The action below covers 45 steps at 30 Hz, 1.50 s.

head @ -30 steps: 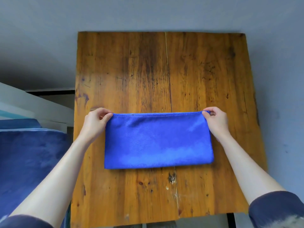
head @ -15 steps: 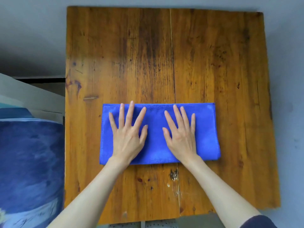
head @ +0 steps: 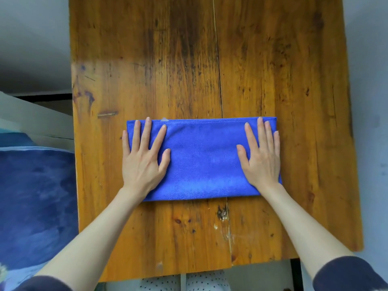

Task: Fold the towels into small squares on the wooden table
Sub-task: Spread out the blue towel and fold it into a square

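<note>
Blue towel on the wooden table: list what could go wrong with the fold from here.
1. The left hand overhangs the end of the blue towel, so the next fold may start skewed.
2. A pale tag peeks out at the far edge; layers may be misaligned.
3. Both hands, the right hand too, press flat; lifting them may let layers spring up.

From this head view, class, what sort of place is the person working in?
Probably a home room, not a workshop: a worn wooden table bearing a folded blue towel, and a blue upholstered seat beside it. Both hands press the towel flat.
</note>
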{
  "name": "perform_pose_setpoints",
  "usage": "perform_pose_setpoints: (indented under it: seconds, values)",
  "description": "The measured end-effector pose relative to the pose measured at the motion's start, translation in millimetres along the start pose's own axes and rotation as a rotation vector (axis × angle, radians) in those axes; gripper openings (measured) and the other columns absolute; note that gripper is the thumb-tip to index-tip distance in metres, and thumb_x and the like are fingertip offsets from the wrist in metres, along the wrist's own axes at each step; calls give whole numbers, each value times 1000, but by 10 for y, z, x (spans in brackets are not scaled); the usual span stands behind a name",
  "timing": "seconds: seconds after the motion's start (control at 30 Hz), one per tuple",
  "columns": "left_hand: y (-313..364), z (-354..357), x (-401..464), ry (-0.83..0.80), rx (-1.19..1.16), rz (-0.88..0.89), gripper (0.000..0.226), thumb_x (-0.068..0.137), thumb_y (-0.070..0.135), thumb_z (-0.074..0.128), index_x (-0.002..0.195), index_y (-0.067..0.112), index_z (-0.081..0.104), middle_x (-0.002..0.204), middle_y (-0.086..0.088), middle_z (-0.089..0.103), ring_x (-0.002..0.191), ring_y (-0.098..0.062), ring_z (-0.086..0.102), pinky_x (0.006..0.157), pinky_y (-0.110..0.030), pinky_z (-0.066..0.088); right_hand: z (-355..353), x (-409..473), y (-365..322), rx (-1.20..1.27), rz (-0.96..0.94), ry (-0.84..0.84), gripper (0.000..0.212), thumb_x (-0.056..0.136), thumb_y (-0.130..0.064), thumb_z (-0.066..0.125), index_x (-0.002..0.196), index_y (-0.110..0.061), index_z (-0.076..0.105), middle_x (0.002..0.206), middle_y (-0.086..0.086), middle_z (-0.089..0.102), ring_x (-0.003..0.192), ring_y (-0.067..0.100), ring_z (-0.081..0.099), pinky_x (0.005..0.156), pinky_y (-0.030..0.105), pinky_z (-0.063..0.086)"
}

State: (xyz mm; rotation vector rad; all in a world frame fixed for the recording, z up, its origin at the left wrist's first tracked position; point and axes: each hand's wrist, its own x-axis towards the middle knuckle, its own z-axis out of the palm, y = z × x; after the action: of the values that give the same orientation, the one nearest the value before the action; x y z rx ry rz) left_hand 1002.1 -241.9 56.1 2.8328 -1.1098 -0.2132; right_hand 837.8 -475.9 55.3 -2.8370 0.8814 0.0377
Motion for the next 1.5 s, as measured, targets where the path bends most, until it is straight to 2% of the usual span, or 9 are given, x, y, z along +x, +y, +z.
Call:
perform_pose_setpoints:
  seconds: [0.2,0.37,0.6,0.8,0.87,0.93,1.07,1.37,1.5]
  values:
    - [7,-80,93,-27,-81,-41,55,94,39,25,146,22,27,155,-12,17,144,-31,10,115,-53,6,-86,-44,-236,48,73,11,59,95,-44,29,146,-16,29,156,12,17,145,28,11,116,52,5]
    - [-3,-186,-149,-10,-275,-156,55,97,34,18,148,15,18,157,-11,6,145,-30,-1,115,-49,3,-37,-372,-739,63,-106,6,56,93,-40,37,144,-18,33,154,11,24,144,27,15,113,57,9]
    - [-93,22,-474,-98,-93,-107,56,97,38,17,149,19,14,157,-11,9,145,-28,2,114,-53,10,171,-489,-898,-54,-122,-75,58,94,-47,32,146,-23,26,155,6,23,144,25,15,113,56,14]
    - [-135,-45,-384,-59,-189,-84,52,98,32,21,148,17,20,156,-9,15,145,-26,7,115,-52,7,156,-468,-944,-22,-101,-61,57,94,-45,32,146,-21,29,154,8,24,144,26,14,113,57,10]
    - [-161,-110,-387,46,-279,-151,46,98,24,28,141,11,33,149,-13,31,140,-27,23,112,-49,18,117,-433,-976,13,-102,-43,56,94,-43,33,145,-20,31,154,9,24,144,26,14,113,58,8]
    - [-177,-184,-376,161,-308,-318,37,95,19,40,130,8,47,133,-15,47,124,-31,39,101,-47,31,75,-368,-1026,21,-107,-29,55,94,-41,33,144,-20,33,154,9,25,144,26,15,112,59,8]
    - [-173,-268,-311,78,-309,-606,29,93,31,52,111,8,56,114,-15,51,108,-33,42,87,-43,33,84,-270,-1106,-19,-101,-58,55,93,-39,31,145,-22,30,154,8,24,143,26,15,111,60,6]
    - [-156,-371,-53,-60,-356,-707,31,88,33,53,105,8,60,114,-13,52,110,-33,41,91,-42,31,135,-118,-1176,-102,-45,-117,57,93,-44,24,147,-24,19,156,5,21,144,26,17,111,60,7]
    - [-305,-573,208,-4,-547,-665,19,89,29,52,93,11,53,94,-6,57,94,-28,48,80,-38,38,63,170,-1244,-87,-52,-162,59,92,-47,12,147,-26,8,158,4,12,146,25,7,112,58,-3]
